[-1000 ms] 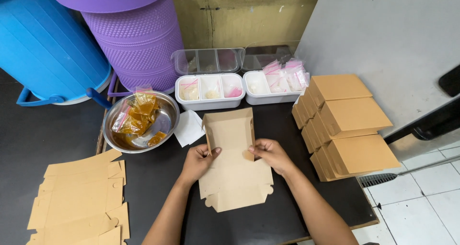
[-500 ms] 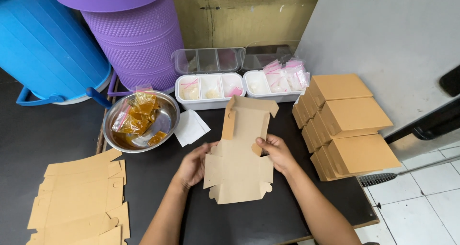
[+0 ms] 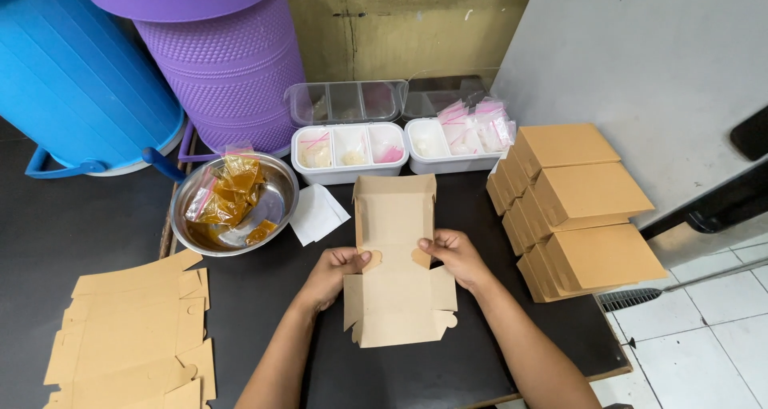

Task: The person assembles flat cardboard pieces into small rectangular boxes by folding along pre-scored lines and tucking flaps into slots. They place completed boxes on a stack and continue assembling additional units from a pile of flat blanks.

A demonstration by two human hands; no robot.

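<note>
At a dark tabletop, I hold one half-folded brown cardboard box between both hands: my left hand pinches its left side wall, thumb on the round tab, and my right hand pinches the right wall the same way, so both grips are closed on the card. The box lies in the middle of the table, just in front of me, its far end raised into walls and its near flap flat on the surface.

To my right stand three stacks of finished brown boxes, lids shut, in a row along the table edge. At my near left lies one pile of flat brown box blanks; I cannot count the sheets. One round steel bowl holds clear sachets of amber sauce. Beside it lies one folded white paper. Behind the box sit two white compartment trays with clear lids tipped back, holding small pink-striped zip bags. Two big plastic bins stand at the back left, one blue and one purple
</note>
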